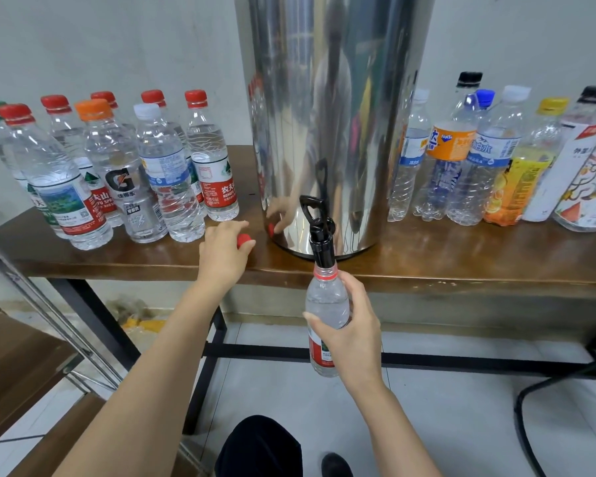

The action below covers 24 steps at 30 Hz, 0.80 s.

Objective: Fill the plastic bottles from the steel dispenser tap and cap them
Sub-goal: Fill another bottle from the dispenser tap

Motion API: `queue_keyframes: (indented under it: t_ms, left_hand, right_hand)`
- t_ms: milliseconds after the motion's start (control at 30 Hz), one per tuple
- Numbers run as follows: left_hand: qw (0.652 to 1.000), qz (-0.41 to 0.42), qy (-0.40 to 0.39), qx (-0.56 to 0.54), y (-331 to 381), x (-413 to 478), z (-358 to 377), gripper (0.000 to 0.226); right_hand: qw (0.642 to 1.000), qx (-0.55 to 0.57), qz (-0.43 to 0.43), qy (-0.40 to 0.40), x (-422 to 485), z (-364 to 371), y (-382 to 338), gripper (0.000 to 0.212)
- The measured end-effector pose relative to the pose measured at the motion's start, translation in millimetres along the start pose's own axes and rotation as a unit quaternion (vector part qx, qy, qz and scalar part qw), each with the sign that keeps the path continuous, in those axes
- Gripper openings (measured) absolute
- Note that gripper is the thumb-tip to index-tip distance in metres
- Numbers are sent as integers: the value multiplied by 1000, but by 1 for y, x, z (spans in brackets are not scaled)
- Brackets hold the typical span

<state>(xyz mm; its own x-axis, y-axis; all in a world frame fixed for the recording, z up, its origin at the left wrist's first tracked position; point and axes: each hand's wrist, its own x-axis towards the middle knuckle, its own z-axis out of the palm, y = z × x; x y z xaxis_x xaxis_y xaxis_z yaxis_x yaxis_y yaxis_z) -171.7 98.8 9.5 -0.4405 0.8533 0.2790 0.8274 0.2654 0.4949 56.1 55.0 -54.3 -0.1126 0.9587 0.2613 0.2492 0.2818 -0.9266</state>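
Right hand (344,325) grips the thin, likely squashy bottle (326,297) mid-body under the tap (319,232); left hand (224,253), left of the tap, pinches a red cap (245,241).

Brown wooden table (461,259) runs right across, pushed up against a plain grey wall (83,46) at the far side. Black metal frame (255,350) underneath, pale tiled floor (444,414) below that. Near left there's some wooden steps (14,356) with a shiny metal rail (49,304). Yellowish grime patch (135,316) on the floor under the table's left end, and a black cable (519,407) looping at near right.
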Motion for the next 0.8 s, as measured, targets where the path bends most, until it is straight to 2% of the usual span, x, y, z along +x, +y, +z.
queue_keyframes:
  t_ms: [133,333,567,700,800]
  left_hand:
    - [998,6,-38,55,3,6,4,42]
    - [1000,-2,-13,5,-1,2,5,33]
    - [989,-38,24,-141,7,-28,-18,36]
    - [970,-35,55,-233,20,-49,-48,30]
    - [949,-32,50,-309,29,-65,-73,23]
  right_hand:
    - [1000,-12,7,-12,-3,-3,1,71]
    - [999,-30,11,-19,-9,-4,4,70]
    - [998,-39,8,-41,-19,-1,-1,69]
    - [998,-40,-7,-56,-24,5,-11,70]
    - [996,-33,-30,-72,-26,10,-29,71]
